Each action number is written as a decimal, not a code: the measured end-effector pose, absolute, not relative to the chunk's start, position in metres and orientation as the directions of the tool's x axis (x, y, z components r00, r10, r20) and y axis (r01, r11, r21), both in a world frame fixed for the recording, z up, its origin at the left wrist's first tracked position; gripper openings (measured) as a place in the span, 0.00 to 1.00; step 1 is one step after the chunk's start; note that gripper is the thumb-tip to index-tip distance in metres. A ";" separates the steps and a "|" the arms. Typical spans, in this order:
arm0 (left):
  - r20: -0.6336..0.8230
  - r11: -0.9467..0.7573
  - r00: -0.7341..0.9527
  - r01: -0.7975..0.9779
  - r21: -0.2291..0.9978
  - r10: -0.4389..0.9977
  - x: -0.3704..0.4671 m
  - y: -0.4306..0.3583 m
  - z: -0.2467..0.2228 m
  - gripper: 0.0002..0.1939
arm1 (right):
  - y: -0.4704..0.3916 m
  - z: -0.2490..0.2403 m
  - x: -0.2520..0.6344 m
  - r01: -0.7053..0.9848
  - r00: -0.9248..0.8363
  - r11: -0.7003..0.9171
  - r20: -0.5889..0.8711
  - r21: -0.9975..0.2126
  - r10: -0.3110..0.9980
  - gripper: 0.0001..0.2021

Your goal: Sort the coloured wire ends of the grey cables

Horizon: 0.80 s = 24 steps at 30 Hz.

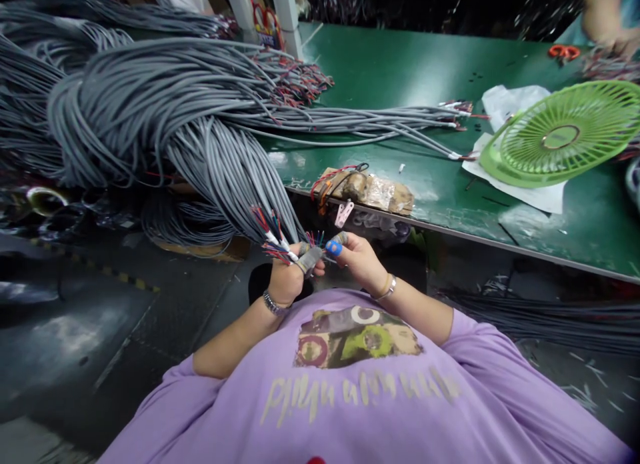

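Observation:
Close in front of my chest, my left hand (295, 271) is closed around the ends of several grey cables, with tape on its fingers. White sleeves and thin red, blue and black wires (274, 236) stick out above that hand. My right hand (357, 256) is pinched at the wire tips beside it, a blue cover on one finger; whatever sits between the fingertips is too small to make out. A thick bundle of grey cables (230, 164) runs down from the green table (400, 71) to my left hand.
At the table's front edge lies a taped block (383, 192) with a pink clip (344, 214). A green fan (560, 137) stands right, near orange-handled scissors (564, 53). Another person's hand (625, 44) is at the upper right. More cables (560, 321) lie below the table.

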State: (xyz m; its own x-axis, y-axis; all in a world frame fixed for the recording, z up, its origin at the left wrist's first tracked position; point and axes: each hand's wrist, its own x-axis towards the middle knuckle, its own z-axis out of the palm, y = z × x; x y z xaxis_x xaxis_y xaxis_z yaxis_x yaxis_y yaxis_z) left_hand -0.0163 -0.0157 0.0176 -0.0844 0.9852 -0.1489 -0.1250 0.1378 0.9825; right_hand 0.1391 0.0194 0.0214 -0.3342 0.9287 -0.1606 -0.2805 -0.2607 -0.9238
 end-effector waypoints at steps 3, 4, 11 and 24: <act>-0.161 0.145 -0.097 -0.154 0.977 0.982 -0.016 -0.015 0.013 0.16 | 0.018 0.017 0.142 -0.277 -0.363 -0.287 -0.177 -0.917 0.915 0.22; -0.164 0.150 -0.089 -0.153 0.977 0.982 -0.016 -0.015 0.013 0.16 | 0.018 0.017 0.143 -0.274 -0.373 -0.286 -0.172 -0.918 0.912 0.21; -0.139 0.139 0.004 -0.062 0.988 0.990 -0.017 -0.014 0.015 0.16 | 0.024 0.030 0.138 -0.261 -0.471 -0.240 -0.093 -0.935 0.877 0.21; -0.140 0.138 -0.014 -0.062 0.988 0.990 -0.014 -0.016 0.018 0.16 | 0.018 0.026 0.128 -0.387 -0.406 -0.388 -0.223 -0.836 0.886 0.21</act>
